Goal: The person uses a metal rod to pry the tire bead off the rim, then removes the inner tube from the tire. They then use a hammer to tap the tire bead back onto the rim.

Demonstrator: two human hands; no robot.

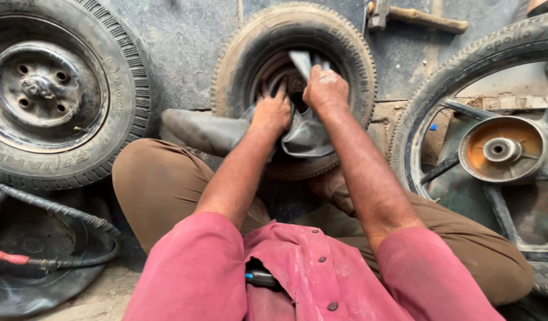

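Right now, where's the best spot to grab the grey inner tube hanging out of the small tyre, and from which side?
Probably the slack fold of the inner tube bulging from the small tyre, below the right hand. Come from the front, the open side facing you; the tyre's bead hides the rest. The left hand presses beside that fold.

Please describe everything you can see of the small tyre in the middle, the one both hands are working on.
The small, dusty black rubber tyre stands upright against the grey wall, between the person's knees. Its tread shows fine ribbed blocks, worn and dirt-coated. A limp grey rubber inner tube hangs out of its centre opening and spills to the left. The left hand presses into the opening with spread fingers; the right hand is closed on a fold of the tube. The rim inside is mostly hidden.
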